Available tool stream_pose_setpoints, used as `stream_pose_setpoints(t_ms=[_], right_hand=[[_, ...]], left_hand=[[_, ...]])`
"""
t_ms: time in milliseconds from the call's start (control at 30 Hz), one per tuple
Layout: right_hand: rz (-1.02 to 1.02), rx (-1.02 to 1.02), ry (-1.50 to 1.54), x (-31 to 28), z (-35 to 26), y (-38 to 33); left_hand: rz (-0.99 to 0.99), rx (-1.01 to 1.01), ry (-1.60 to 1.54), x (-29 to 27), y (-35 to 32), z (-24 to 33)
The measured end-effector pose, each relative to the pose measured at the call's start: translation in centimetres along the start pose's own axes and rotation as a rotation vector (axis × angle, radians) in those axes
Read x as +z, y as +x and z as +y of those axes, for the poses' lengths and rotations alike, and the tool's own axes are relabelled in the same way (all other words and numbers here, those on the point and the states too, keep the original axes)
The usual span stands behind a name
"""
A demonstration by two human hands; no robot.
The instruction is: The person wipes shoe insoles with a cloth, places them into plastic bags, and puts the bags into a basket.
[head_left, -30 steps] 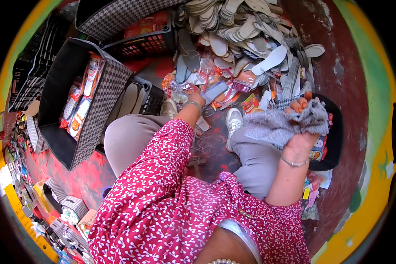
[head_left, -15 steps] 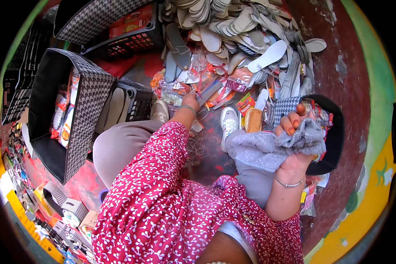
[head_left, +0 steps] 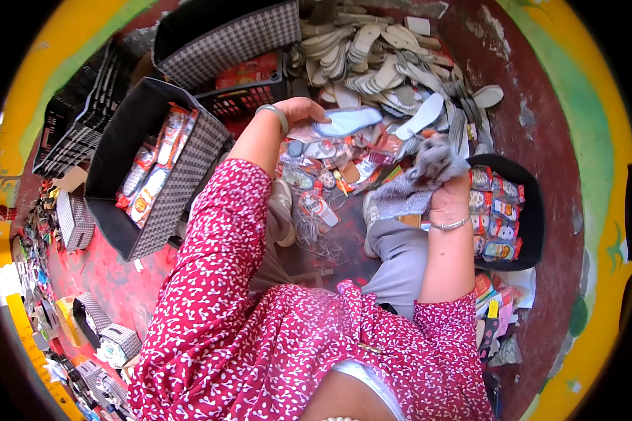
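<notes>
My left hand [head_left: 300, 110] reaches out ahead with its fingers on one end of a pale blue-white insole [head_left: 351, 121], which lies level over packets in clear wrapping [head_left: 323, 151]. On the right, my right hand [head_left: 453, 195] is closed around a fluffy grey cloth [head_left: 404, 200]. The cloth bunches up above the fingers and hangs to the left over my knee. Another white insole [head_left: 423, 116] rests on the heap between the two hands.
A big heap of loose insoles [head_left: 365, 52] spreads at the far side. Houndstooth bins stand at the left [head_left: 189, 182] and far left [head_left: 235, 45]. Beside my right hand, a black-lined bin [head_left: 530, 231] holds several packets. Stacked black crates [head_left: 84, 119] stand farther left.
My left hand has moved up and away from the packets and now has the pale insole. The right hand has turned and shifted slightly left and up with the grey cloth. The view has shifted.
</notes>
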State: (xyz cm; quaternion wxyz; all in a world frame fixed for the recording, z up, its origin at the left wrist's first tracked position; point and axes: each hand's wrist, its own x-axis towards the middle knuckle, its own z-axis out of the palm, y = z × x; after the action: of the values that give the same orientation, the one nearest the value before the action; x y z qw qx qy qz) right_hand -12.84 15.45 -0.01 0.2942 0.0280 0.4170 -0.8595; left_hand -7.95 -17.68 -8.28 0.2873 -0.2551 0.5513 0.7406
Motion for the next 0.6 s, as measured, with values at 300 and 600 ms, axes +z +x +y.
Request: stream_pose_setpoints(t_ms=[300, 600], right_hand=[[0.008, -0.829, -1.344, 8.8, 1.2, -3.4], [-0.294, -0.582, -1.179, 10.0, 4.5, -1.3]], left_hand=[[-0.207, 0.438, -0.222, 5.9, -13.1, 4.5], [-0.457, 0.513, -0.952, 4.8, -12.3, 1.4]])
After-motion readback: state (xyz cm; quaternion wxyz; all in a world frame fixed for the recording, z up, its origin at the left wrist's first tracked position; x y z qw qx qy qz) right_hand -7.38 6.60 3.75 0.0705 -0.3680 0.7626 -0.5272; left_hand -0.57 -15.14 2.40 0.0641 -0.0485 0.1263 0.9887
